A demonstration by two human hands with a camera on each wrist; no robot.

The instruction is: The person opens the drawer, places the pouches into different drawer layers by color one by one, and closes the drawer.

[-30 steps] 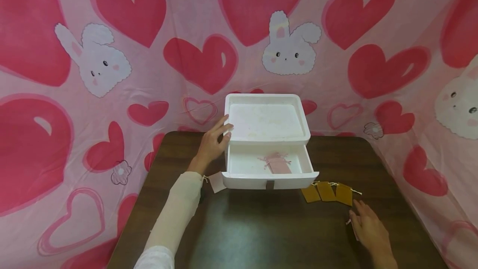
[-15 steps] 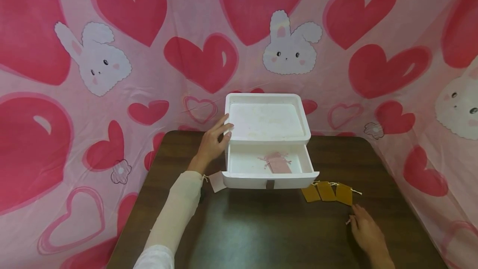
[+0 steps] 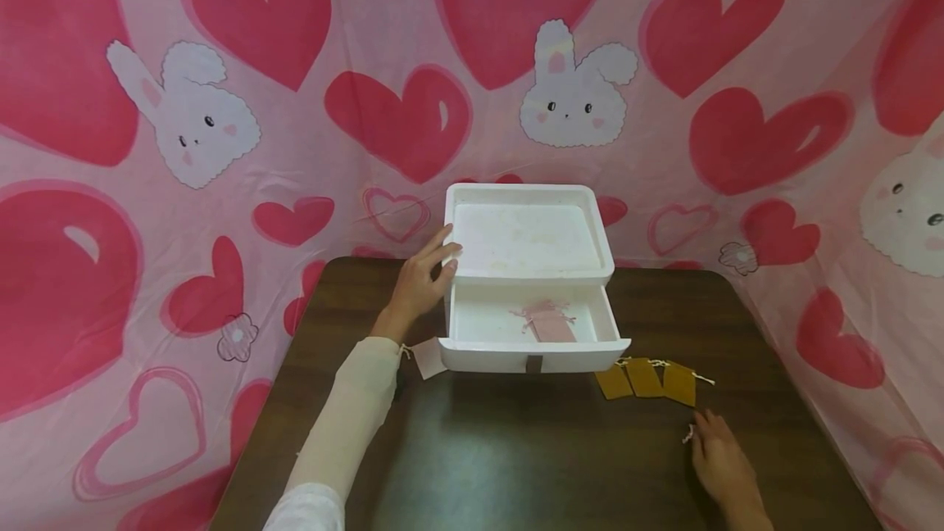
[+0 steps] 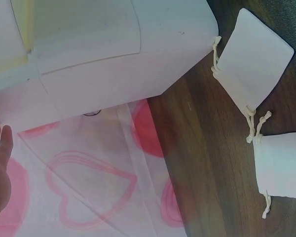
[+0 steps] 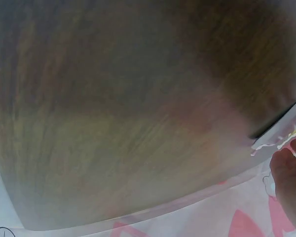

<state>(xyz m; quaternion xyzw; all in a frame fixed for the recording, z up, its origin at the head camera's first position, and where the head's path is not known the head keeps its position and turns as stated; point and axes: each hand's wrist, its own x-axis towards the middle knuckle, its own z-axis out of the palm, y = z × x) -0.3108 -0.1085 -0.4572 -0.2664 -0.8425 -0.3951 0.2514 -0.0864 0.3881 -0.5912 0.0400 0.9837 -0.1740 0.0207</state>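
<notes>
A white drawer box (image 3: 527, 240) stands with its drawer (image 3: 472, 314) pulled out. Flat pink drawstring pouches (image 3: 549, 322) lie inside the drawer. My left hand (image 3: 420, 281) rests on the box's left side, its fingertips on the rim. Low at the right, my right hand (image 3: 723, 461) is down at the table, pinching a pink pouch whose body it hides. Only the pouch's cord (image 3: 689, 433) shows past the thumb, also by the fingers in the right wrist view. Several mustard pouches (image 3: 646, 379) lie in a row between that hand and the drawer.
Two white drawstring pouches (image 4: 256, 59) lie left of the box in the left wrist view; one shows partly in the head view. The brown table (image 3: 516, 465) has a pink heart-and-rabbit cloth (image 3: 295, 146) behind and along its sides.
My right hand has shifted slightly left and down, and the pink pouch's body, partly visible before, is now hidden beneath it. My left hand stays on the box.
</notes>
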